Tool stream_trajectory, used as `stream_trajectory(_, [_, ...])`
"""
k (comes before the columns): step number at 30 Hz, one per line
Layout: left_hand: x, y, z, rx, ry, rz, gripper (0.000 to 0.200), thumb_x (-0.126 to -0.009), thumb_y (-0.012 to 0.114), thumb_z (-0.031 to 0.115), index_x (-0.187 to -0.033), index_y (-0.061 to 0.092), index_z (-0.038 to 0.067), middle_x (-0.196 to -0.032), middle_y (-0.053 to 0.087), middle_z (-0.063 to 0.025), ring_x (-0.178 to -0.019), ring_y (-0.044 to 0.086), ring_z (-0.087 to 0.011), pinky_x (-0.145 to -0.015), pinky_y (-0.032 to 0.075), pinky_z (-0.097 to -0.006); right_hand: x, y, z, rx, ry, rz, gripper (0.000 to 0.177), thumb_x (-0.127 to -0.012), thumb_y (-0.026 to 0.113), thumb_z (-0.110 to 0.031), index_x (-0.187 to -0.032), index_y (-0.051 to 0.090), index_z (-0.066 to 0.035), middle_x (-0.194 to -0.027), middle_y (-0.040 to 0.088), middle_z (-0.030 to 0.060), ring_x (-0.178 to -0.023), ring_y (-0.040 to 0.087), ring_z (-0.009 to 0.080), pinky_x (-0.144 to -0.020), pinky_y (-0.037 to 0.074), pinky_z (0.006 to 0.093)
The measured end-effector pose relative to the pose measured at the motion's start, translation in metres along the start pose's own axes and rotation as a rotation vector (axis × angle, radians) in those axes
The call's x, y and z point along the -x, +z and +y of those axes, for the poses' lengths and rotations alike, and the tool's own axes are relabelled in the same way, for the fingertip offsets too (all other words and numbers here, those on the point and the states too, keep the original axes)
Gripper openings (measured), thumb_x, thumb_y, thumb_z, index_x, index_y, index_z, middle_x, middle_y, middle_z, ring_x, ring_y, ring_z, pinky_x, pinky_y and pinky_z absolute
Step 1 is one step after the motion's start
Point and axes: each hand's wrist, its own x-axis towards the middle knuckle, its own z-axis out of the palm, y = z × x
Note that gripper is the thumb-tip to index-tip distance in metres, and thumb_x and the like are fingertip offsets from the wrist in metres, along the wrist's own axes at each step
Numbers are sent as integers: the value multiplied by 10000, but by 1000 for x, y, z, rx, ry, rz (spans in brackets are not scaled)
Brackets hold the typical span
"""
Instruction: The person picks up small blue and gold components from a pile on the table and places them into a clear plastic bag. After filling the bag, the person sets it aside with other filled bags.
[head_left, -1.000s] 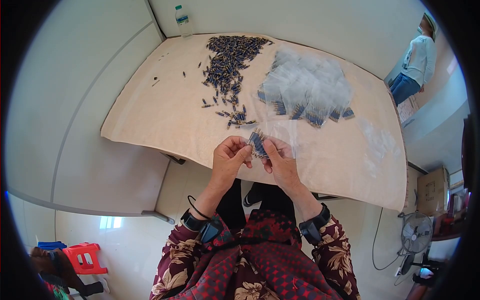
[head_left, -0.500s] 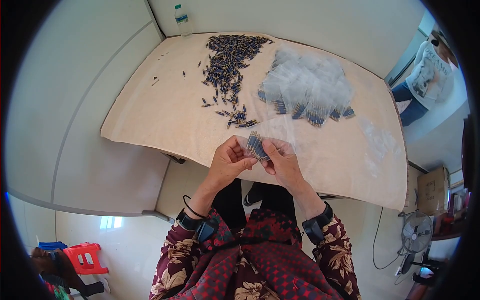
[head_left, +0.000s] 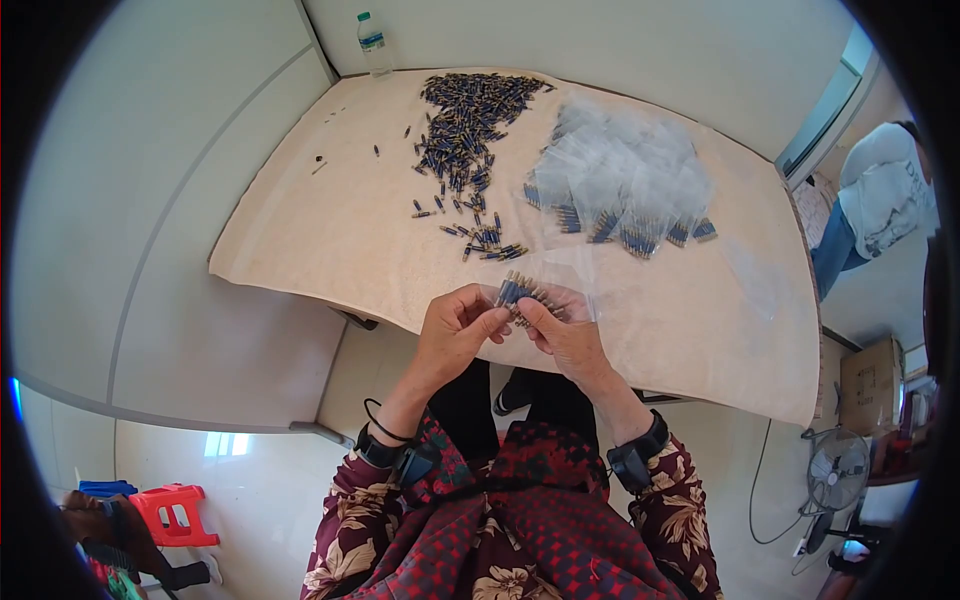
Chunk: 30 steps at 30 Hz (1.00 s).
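Just above the table's front edge, my left hand (head_left: 455, 335) and my right hand (head_left: 572, 342) pinch a clear plastic bag (head_left: 572, 272) between thumbs and fingers. Inside lies a bunch of small dark blue cylinders with brass-coloured ends (head_left: 518, 290), fanned out between my thumbs. They look like small metal connectors. The bag's loose top points away from me, and its lower part is hidden by my fingers. Beyond my hands, a few loose blue-and-brass pieces (head_left: 485, 238) trail down from a large heap of the same kind (head_left: 460, 135).
Filled clear bags (head_left: 625, 165) are piled right of the heap, and flat bags (head_left: 755, 275) lie on the cloth's right side. A water bottle (head_left: 374, 45) stands at the back left. Partition walls (head_left: 170, 190) border the table. A person (head_left: 875, 195) is at the far right, above a fan (head_left: 838, 468).
The blue-and-brass pieces in the bag are fanned wider towards the right, under my right thumb. The view has shifted slightly, and the person at the right has moved further right.
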Motion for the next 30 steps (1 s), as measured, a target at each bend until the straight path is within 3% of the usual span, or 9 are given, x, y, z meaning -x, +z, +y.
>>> stream_trajectory(8, [1,-8,0,-10,110,-38,174,-939,579,106,-1033,630,-31,-819,657,-49,-718,599,-87,-651,503,-229,2,-4,-9,-4,15,-115,309,-876,687,-221,-1114,634,-31,-759,584,-39,-581,475,14,-451,346,159])
stream_trajectory(12, [0,-12,0,53,107,-45,174,-927,610,138,-983,641,-24,-809,655,-42,-712,598,-88,-653,500,-233,4,-3,-6,38,14,-144,309,-865,699,-229,-1100,636,-39,-755,568,-44,-590,467,15,-482,357,170])
stream_trajectory(16, [-1,-17,7,6,64,-49,158,-917,621,142,-898,642,-14,-770,644,-44,-703,584,-98,-665,486,-241,4,3,-2,72,-12,-94,223,-878,684,-195,-1033,631,-43,-665,522,-44,-531,434,6,-438,309,160])
stream_trajectory(20, [-8,-24,15,-62,-16,-136,173,-899,651,162,-861,629,-5,-765,641,-41,-694,580,-88,-656,482,-238,1,1,3,240,-92,-71,258,-847,710,-217,-1002,664,-16,-729,557,-26,-613,505,48,-535,408,206])
stream_trajectory(24, [-11,-22,15,-120,0,-98,142,-878,673,133,-857,622,2,-751,637,-32,-689,583,-82,-648,480,-229,-2,0,7,327,-71,-44,262,-831,725,-215,-983,677,-6,-730,577,-9,-618,526,62,-558,432,221])
stream_trajectory(27, [-9,-5,10,32,57,108,92,-861,677,76,-857,613,11,-737,635,-24,-672,581,-74,-628,471,-208,-3,5,8,223,-97,56,276,-817,739,-219,-992,686,-12,-743,601,3,-610,528,64,-567,442,227])
stream_trajectory(30, [-9,-5,8,-28,43,134,84,-853,679,56,-855,606,13,-735,632,-19,-670,582,-73,-619,468,-197,-5,4,12,244,-94,59,288,-811,745,-219,-1000,685,-10,-771,620,13,-624,542,71,-576,450,230])
